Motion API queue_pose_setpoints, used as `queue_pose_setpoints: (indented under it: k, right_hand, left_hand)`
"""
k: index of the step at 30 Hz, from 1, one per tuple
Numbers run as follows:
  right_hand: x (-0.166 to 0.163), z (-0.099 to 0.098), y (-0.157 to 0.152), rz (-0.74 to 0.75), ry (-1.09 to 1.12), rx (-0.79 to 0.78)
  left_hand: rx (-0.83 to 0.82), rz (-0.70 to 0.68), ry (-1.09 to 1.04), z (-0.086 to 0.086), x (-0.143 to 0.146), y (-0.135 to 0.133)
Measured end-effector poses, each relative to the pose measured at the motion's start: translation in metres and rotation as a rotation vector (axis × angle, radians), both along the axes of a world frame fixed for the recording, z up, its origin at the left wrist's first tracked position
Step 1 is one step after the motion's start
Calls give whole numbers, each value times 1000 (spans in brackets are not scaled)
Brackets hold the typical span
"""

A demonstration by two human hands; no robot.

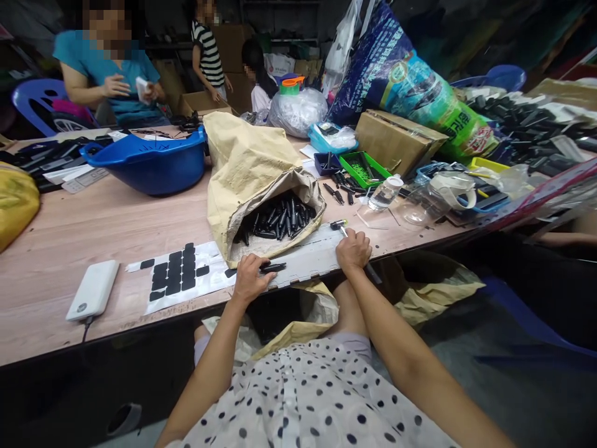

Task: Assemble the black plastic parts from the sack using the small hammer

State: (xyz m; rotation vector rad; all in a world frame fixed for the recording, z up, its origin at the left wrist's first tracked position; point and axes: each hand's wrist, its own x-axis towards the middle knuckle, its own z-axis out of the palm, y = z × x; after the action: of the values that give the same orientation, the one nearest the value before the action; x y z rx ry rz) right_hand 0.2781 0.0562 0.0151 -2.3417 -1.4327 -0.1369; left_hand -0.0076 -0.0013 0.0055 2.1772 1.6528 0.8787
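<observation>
Wooden worktable [116, 224], my left hand [249, 280] pinching a black part [273, 268] on a white board [310, 256] at the near edge, my right hand [353, 249] gripping a slim tool [342, 229] beside it, open sack [247, 168] of black pieces [280, 221] behind, blue basin [149, 165] farther back.

At 1 o'clock, printed sack [410, 81]: bold white characters on its green lower end, fine white print in rows on the blue upper part, a round emblem between, all too blurred to read. The cardboard box [396, 140] just below the sack and the white power bank [93, 289] at 8 o'clock show no legible marking. Nothing else readable.
</observation>
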Motion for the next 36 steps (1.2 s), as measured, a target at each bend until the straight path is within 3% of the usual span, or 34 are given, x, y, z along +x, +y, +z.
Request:
queue_pose_setpoints:
  k: [4,7,9,12,15,18,26,36]
  right_hand:
    - [6,9,-2,13,128,-25]
    - [5,15,-13,25,246,108]
    - [-6,18,-27,149,318,261]
    - [-37,17,-55,463,426,381]
    - [-70,13,-81,682,494,325]
    - [-92,7,-97,792,480,259]
    - [-102,-1,-105,855,261,195]
    - [-93,2,-105,817,255,222]
  left_hand:
    - [-44,15,-57,-5,-3,4]
    - [-70,10,-82,-7,-3,7]
    - [-83,13,-86,-7,-2,8]
    - [-95,20,-86,-7,-1,8]
    - [-101,25,-92,-8,0,7]
    - [-114,21,-107,-8,1,7]
    - [-134,36,-102,-4,2,7]
    - [-118,25,-104,-6,0,8]
